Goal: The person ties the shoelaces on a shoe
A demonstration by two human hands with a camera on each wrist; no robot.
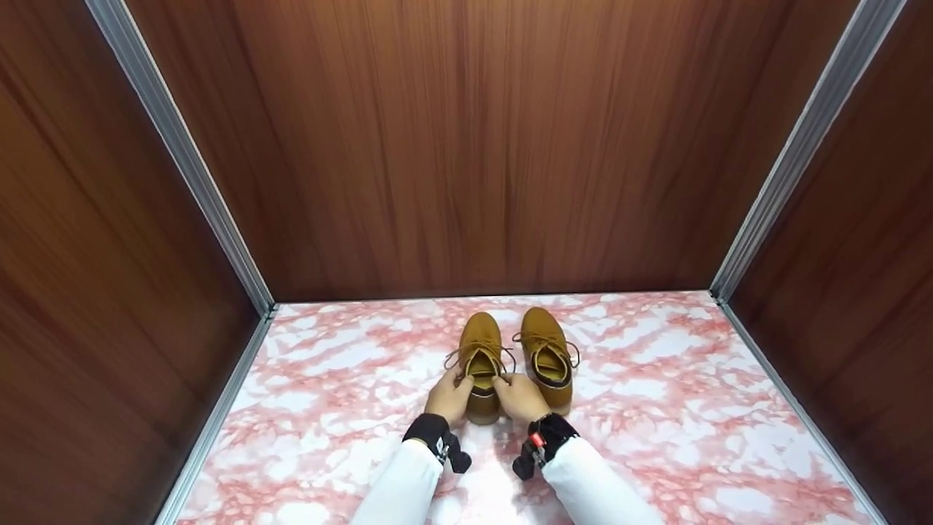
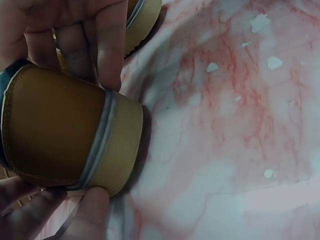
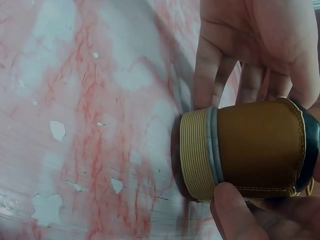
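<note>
Both hands hold the left one of two tan lace-up shoes [image 1: 482, 332], which stands toe-forward on the floor. My left hand [image 1: 449, 397] grips its left side near the heel, thumb at the dark padded collar. Opposite it, my right hand [image 1: 522, 397] grips the right side, thumb also at the collar. In the left wrist view the smooth heel [image 2: 60, 125] faces the camera, fingers on both sides down to the ribbed sole [image 3: 195, 152]. The other tan shoe [image 1: 538, 324] stands just right, angled slightly, its heel partly behind my right hand. Laces spread from both shoes.
The floor [image 1: 328, 408] has a red-and-white marbled surface. Brown wood-grain panels rise at the back [image 1: 466, 146], left [image 1: 95, 292] and right [image 1: 845, 292], joined by grey metal corner strips [image 1: 182, 146]. Black bands with small devices [image 1: 430, 430] sit on both wrists.
</note>
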